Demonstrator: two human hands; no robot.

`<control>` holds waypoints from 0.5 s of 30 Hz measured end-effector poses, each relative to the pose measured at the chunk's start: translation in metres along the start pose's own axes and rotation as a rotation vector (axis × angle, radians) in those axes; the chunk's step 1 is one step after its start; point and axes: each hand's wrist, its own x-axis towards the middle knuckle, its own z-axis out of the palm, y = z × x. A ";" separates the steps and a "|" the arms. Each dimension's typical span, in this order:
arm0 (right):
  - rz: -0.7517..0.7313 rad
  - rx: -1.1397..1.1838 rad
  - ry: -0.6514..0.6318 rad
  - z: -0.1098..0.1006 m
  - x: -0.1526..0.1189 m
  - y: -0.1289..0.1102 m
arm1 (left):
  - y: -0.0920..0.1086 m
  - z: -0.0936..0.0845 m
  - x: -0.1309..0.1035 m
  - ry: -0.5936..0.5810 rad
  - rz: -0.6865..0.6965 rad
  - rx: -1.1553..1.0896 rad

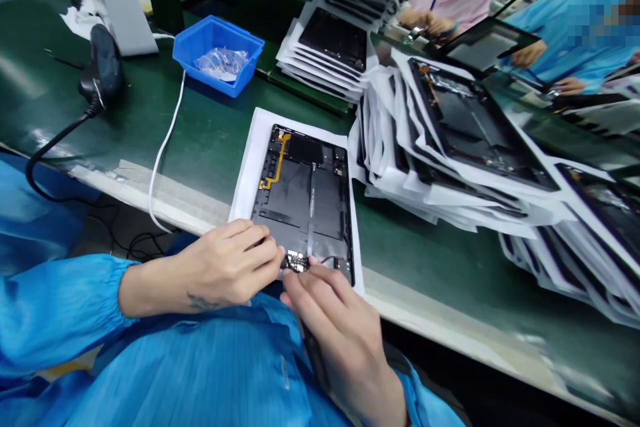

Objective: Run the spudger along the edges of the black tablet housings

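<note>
An open black tablet housing with an orange flex cable lies on a white sheet at the table's front edge. A small circuit board sits at its near end, between my hands. My left hand has its fingers bent together at the left side of the board; what they pinch, if anything, is hidden. My right hand is closed around a dark, slender tool, its fingertips at the board's right and near side. The tool's tip cannot be made out.
A blue bin with clear plastic pieces stands behind the housing. Stacked housings between white sheets rise at the right and back. A black corded device and a white cable lie left. Other people's hands work at the back right.
</note>
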 end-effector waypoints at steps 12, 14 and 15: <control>0.172 0.190 0.110 0.005 -0.010 -0.002 | -0.016 -0.009 -0.011 0.013 -0.119 -0.220; 0.174 0.242 0.120 0.004 -0.008 0.000 | -0.024 -0.014 -0.018 -0.002 -0.183 -0.229; 0.187 0.286 0.138 0.003 -0.005 0.002 | -0.027 -0.016 -0.021 -0.005 -0.207 -0.215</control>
